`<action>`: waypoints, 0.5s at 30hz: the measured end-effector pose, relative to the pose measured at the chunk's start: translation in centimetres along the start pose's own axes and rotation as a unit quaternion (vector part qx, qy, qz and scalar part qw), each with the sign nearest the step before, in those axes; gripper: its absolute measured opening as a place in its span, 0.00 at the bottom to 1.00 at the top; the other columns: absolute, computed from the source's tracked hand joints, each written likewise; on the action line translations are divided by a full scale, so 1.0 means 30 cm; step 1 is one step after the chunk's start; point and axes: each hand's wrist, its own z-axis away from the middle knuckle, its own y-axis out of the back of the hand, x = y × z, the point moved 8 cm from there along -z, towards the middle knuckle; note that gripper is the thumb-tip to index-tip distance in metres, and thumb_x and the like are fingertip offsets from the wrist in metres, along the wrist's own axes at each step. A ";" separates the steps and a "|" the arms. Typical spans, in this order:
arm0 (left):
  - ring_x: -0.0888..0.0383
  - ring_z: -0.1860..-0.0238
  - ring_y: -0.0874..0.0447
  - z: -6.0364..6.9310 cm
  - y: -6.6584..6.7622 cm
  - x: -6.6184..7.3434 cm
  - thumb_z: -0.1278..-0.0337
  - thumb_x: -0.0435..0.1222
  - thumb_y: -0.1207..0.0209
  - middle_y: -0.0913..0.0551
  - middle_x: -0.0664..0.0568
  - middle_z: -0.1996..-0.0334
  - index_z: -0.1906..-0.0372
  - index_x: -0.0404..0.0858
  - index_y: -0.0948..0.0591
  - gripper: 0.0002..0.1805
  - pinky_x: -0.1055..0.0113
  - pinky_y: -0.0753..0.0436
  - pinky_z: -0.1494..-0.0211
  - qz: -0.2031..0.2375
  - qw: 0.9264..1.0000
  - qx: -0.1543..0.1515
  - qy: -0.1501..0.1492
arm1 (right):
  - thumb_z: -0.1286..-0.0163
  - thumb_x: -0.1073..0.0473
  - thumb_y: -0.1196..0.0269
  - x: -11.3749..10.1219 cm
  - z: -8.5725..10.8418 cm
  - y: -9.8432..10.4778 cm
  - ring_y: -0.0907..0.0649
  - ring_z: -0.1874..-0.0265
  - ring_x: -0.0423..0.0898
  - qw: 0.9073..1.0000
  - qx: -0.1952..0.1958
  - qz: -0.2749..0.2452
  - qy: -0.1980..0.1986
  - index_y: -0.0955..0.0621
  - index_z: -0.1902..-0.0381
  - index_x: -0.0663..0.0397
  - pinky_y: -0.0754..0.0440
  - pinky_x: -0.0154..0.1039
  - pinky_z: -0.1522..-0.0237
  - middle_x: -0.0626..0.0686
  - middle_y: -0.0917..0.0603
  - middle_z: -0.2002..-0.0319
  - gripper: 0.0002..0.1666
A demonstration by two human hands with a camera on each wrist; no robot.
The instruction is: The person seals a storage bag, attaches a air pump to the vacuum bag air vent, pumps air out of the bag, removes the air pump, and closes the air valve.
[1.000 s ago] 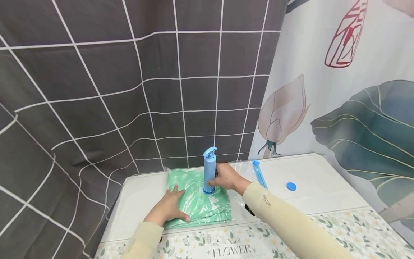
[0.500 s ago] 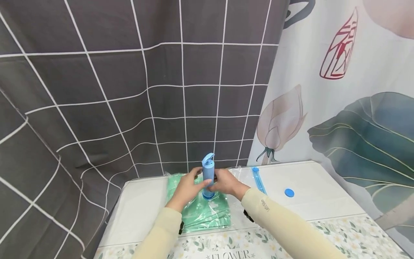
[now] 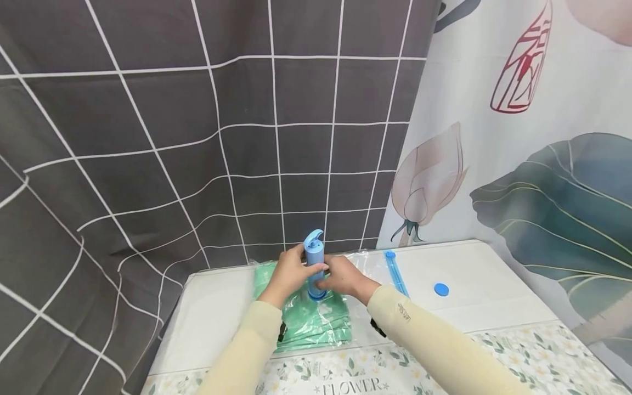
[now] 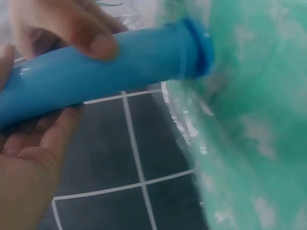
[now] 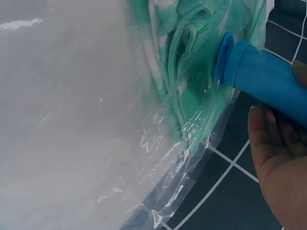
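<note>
A blue cylindrical pump (image 3: 315,269) stands upright on a clear plastic bag that holds folded green and white cloth (image 3: 311,323). My left hand (image 3: 288,271) grips the pump's upper part from the left. From the right, my right hand (image 3: 344,275) holds it lower down. In the left wrist view the pump (image 4: 96,69) lies between both hands, its wide base against the bag. The right wrist view shows the pump's base (image 5: 228,57) on the bag over the cloth (image 5: 192,62).
The bag's blue zip strip (image 3: 396,274) lies right of the cloth. Farther right a round blue cap (image 3: 441,289) rests on the white tabletop (image 3: 489,285). A dark gridded curtain (image 3: 306,148) hangs behind, and a floral cloth covers the table's front.
My left hand has left the green cloth's left side and moved up and right onto the pump. My right hand has stayed on the pump.
</note>
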 end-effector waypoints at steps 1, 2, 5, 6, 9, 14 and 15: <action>0.38 0.38 0.04 0.002 -0.004 -0.008 0.33 0.44 0.19 0.06 0.37 0.40 0.34 0.34 0.13 0.30 0.43 0.05 0.36 -0.001 1.000 0.001 0.001 | 0.34 0.58 0.18 0.000 0.000 -0.004 0.06 0.42 0.55 1.000 -0.004 0.001 0.000 0.14 0.33 0.59 0.05 0.52 0.39 0.59 0.05 0.41 0.33; 0.38 0.38 0.04 0.003 -0.006 -0.014 0.33 0.44 0.19 0.06 0.38 0.40 0.35 0.35 0.13 0.29 0.43 0.05 0.35 0.001 1.000 0.002 0.003 | 0.33 0.58 0.18 0.000 0.001 -0.006 0.06 0.41 0.56 1.000 -0.007 0.000 0.001 0.14 0.33 0.59 0.06 0.53 0.37 0.58 0.05 0.41 0.33; 0.39 0.39 0.04 0.000 -0.014 -0.016 0.34 0.44 0.18 0.05 0.39 0.41 0.36 0.37 0.12 0.28 0.42 0.05 0.36 -0.001 1.000 -0.002 -0.001 | 0.33 0.57 0.17 0.006 0.003 -0.007 0.06 0.41 0.56 1.000 -0.008 -0.002 0.000 0.13 0.34 0.59 0.06 0.54 0.37 0.58 0.05 0.41 0.31; 0.39 0.39 0.04 -0.001 -0.017 -0.014 0.35 0.44 0.18 0.05 0.39 0.42 0.36 0.36 0.12 0.28 0.41 0.05 0.36 -0.001 1.000 -0.004 -0.005 | 0.33 0.56 0.17 0.009 0.004 -0.006 0.06 0.41 0.56 1.000 -0.008 -0.001 -0.001 0.13 0.35 0.58 0.06 0.54 0.37 0.58 0.05 0.41 0.31; 0.39 0.38 0.05 -0.001 -0.024 -0.013 0.36 0.44 0.17 0.05 0.39 0.41 0.34 0.37 0.12 0.30 0.41 0.06 0.36 -0.002 1.000 -0.011 0.000 | 0.33 0.56 0.17 0.014 0.006 -0.006 0.06 0.44 0.55 1.000 -0.007 0.002 -0.002 0.13 0.37 0.58 0.06 0.52 0.40 0.58 0.05 0.43 0.30; 0.37 0.36 0.06 0.005 -0.025 -0.022 0.38 0.43 0.16 0.06 0.39 0.39 0.34 0.37 0.12 0.31 0.39 0.07 0.33 -0.005 1.000 -0.002 0.017 | 0.33 0.55 0.17 0.008 -0.001 -0.011 0.05 0.50 0.52 1.000 -0.015 0.009 0.003 0.12 0.38 0.57 0.05 0.49 0.45 0.57 0.04 0.47 0.29; 0.37 0.36 0.06 0.005 -0.026 -0.025 0.37 0.43 0.16 0.06 0.39 0.39 0.34 0.37 0.12 0.31 0.39 0.07 0.33 -0.005 1.000 0.000 0.018 | 0.33 0.56 0.17 0.005 -0.005 -0.010 0.06 0.52 0.52 1.000 -0.021 0.011 0.004 0.12 0.38 0.58 0.05 0.49 0.46 0.57 0.04 0.48 0.29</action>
